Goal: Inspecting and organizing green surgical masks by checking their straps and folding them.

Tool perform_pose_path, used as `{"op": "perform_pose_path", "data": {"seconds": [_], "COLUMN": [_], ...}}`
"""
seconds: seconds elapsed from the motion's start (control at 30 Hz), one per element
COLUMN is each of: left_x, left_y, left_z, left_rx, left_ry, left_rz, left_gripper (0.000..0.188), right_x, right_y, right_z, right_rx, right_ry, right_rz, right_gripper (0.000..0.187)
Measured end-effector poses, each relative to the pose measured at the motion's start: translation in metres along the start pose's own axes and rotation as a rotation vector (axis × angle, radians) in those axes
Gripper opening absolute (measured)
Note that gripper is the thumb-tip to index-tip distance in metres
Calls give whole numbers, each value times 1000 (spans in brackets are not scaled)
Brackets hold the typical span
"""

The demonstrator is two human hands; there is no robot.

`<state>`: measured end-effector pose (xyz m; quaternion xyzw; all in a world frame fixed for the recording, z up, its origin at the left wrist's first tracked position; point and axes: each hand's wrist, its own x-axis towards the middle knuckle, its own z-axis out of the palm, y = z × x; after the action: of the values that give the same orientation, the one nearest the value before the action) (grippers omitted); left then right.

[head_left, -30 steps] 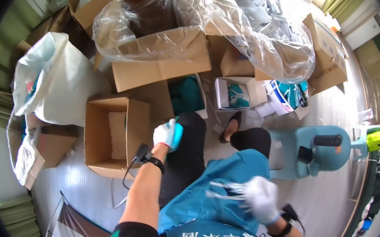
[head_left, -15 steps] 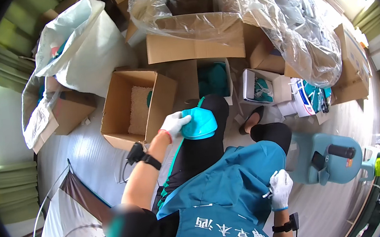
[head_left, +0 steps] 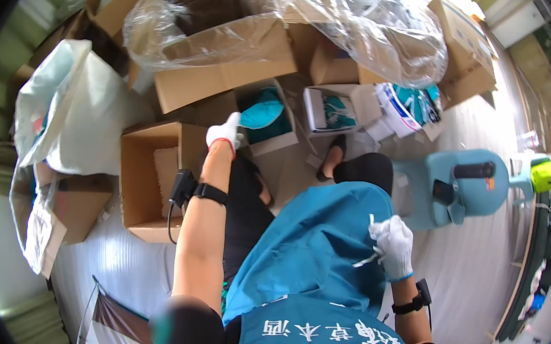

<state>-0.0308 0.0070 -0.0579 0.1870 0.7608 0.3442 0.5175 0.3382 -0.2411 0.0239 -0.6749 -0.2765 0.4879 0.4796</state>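
My left hand [head_left: 224,134], in a white glove, pinches the left edge of a turquoise cup-shaped fabric piece [head_left: 261,112]. The piece is over an open white box [head_left: 272,144], where darker teal pieces [head_left: 273,131] lie beneath it. My right hand [head_left: 393,245], also gloved, is closed beside my blue apron [head_left: 317,242]. Thin white strings [head_left: 366,261] stick out from its fingers. To the right of the white box, a smaller white box [head_left: 315,114] holds teal pieces with white bands.
A brown carton [head_left: 142,180] stands left of my legs. Behind are a plastic-lined carton [head_left: 227,77] and a white sack [head_left: 80,126]. At right are a box of teal items with white straps [head_left: 399,112] and a blue-grey stool [head_left: 472,197].
My left hand has carried the turquoise piece forward from above my thigh to the white box. My right hand stays closed near the apron, and the view has shifted.
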Motion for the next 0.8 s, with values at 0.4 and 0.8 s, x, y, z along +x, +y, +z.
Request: {"op": "perform_pose_path", "data": {"seconds": [0.4,0.8], "left_x": [-166,-245], "left_y": [-26,-56], "left_z": [70,131], "left_rx": [-27,411], "left_ry": [-923,-928], "left_rz": [678,915], "left_gripper": [35,32], "right_x": [40,27], "right_y": [-84,-90], "right_z": [8,26], "right_rx": [808,781], "right_ry": [-208,-156], "right_rz": [358,259], "right_gripper": [35,32]}}
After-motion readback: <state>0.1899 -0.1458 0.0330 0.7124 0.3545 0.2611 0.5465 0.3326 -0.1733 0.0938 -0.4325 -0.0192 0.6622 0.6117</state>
